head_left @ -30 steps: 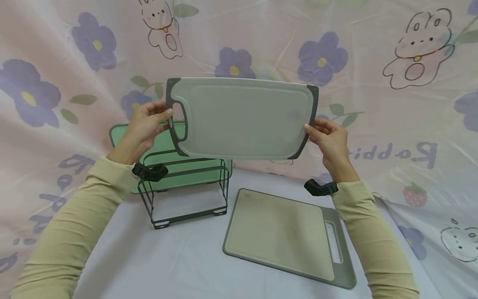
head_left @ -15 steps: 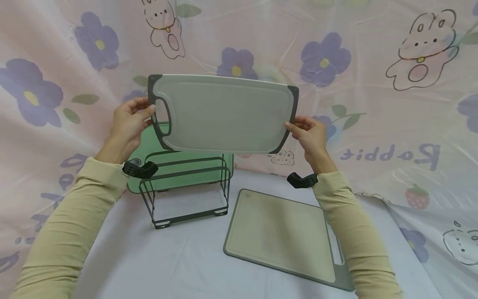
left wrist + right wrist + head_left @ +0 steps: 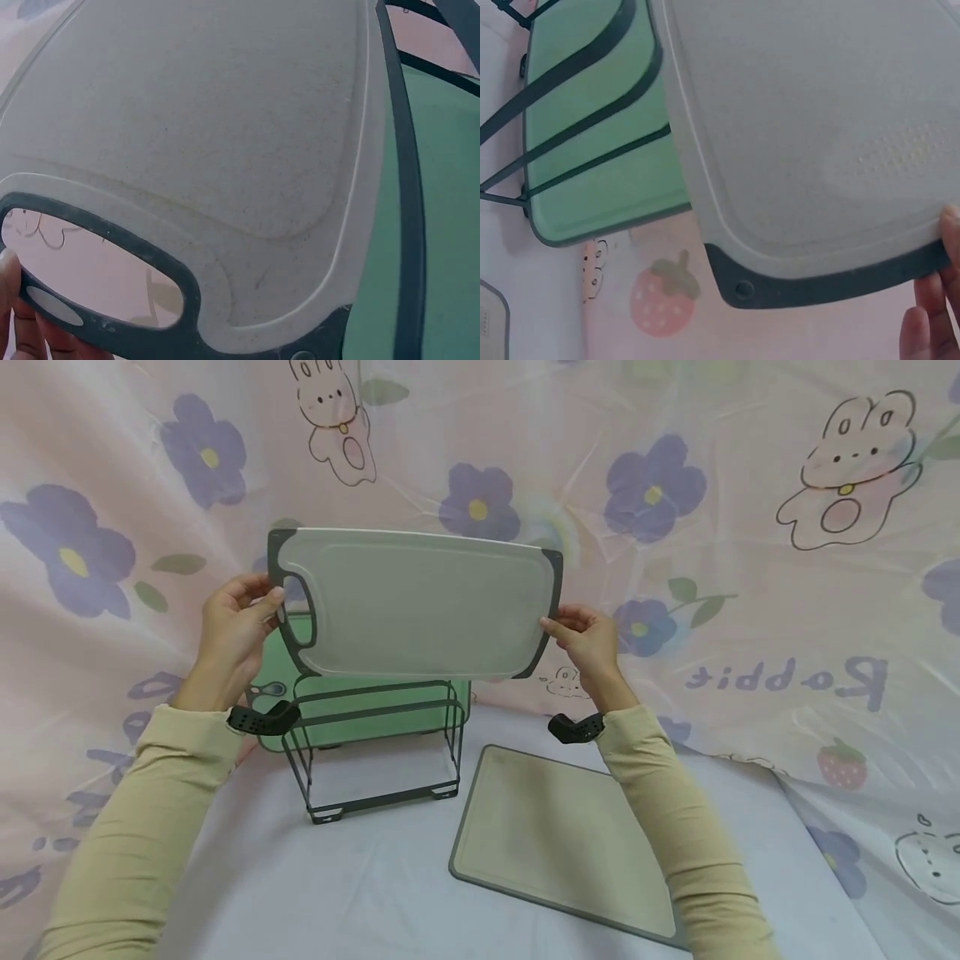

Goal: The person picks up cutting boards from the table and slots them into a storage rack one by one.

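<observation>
A light grey cutting board [image 3: 420,606] with dark grey corners and a handle slot hangs in the air, its broad face toward the head camera. My left hand [image 3: 228,631] pinches its slotted left end, thumb in front. At the other end, my right hand [image 3: 588,647] pinches the dark edge between thumb and fingers. Below the board stands a dark wire rack [image 3: 382,802]. A green cutting board [image 3: 375,722] is upright at the rack's back, partly hidden by the grey board. In the right wrist view a rough grater patch [image 3: 904,154] shows on the grey board.
A beige cutting board [image 3: 555,835] with a grey rim lies flat on the white cloth [image 3: 337,893], right of the rack; my right sleeve covers its handle end. A curtain [image 3: 555,460] printed with flowers and rabbits hangs behind.
Both hands have carried the grey cutting board leftward, so it now hangs more directly above the rack. The rack, green board and beige board have stayed put.
</observation>
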The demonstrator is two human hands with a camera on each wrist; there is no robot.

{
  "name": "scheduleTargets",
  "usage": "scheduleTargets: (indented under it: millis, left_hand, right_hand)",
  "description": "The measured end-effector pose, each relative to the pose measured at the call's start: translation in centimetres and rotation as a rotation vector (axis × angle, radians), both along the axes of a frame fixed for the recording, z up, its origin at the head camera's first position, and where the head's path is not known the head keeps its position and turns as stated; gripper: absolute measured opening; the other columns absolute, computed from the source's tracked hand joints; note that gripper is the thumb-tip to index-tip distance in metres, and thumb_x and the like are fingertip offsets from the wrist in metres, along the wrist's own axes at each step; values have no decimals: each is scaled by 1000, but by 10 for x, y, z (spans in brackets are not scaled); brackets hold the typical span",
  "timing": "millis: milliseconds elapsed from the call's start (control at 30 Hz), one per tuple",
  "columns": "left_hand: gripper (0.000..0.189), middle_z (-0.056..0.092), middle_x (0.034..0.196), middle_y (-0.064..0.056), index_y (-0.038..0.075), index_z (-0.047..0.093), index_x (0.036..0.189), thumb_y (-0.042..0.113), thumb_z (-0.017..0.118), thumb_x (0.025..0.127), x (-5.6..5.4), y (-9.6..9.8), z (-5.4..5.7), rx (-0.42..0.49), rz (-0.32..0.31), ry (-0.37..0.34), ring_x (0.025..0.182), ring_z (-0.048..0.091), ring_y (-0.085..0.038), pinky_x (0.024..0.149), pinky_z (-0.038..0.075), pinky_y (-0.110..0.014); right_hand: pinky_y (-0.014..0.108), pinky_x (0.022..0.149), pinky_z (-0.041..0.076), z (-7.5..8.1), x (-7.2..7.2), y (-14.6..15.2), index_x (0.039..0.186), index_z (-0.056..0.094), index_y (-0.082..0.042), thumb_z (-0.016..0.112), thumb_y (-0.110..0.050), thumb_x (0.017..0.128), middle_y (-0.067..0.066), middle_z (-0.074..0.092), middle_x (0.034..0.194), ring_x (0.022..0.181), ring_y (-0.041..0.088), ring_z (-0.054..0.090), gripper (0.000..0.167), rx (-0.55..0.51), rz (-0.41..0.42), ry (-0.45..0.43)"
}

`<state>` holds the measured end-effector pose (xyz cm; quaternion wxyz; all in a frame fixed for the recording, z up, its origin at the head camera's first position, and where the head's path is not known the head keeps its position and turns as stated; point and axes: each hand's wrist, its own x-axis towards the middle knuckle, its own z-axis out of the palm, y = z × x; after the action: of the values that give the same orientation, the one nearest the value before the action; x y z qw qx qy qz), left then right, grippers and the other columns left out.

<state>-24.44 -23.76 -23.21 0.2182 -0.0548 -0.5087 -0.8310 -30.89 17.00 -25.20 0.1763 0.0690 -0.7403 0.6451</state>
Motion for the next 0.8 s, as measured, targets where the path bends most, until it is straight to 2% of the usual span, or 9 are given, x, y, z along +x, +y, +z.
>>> scheduleTargets:
  millis: [133,300,500,800]
  left_hand:
    - [12,59,91,-4,3,67,90,-6,70,84,5,-8,-6,49,-7,13,76,55,-11,61,46,-19]
    - [11,61,89,-2,6,69,91,-2,72,84,9,-16,-12,18,42,-8,78,58,-10,62,46,-19]
    - [11,62,86,0,7,70,90,-3,71,84,13,-24,-18,33,77,-32,73,56,-9,59,43,-18]
    - [12,59,86,-3,3,68,89,-8,67,86,20,-36,-34,97,55,-37,72,54,-11,58,44,-19]
  right_hand:
    - [25,69,48,-4,-2,-10,105,68,1,79,-12,83,-2,66,81,77,12,59,28,19,16,1]
    - [25,68,48,-7,-5,-20,105,68,2,79,-11,83,-2,66,81,75,12,60,28,15,20,-6]
    - [24,66,47,-9,-9,-32,104,68,2,80,-10,82,-1,67,81,74,11,60,28,20,14,-16]
    - [26,68,47,-23,-15,-47,104,70,0,80,-11,82,6,69,89,79,13,61,26,28,36,-58]
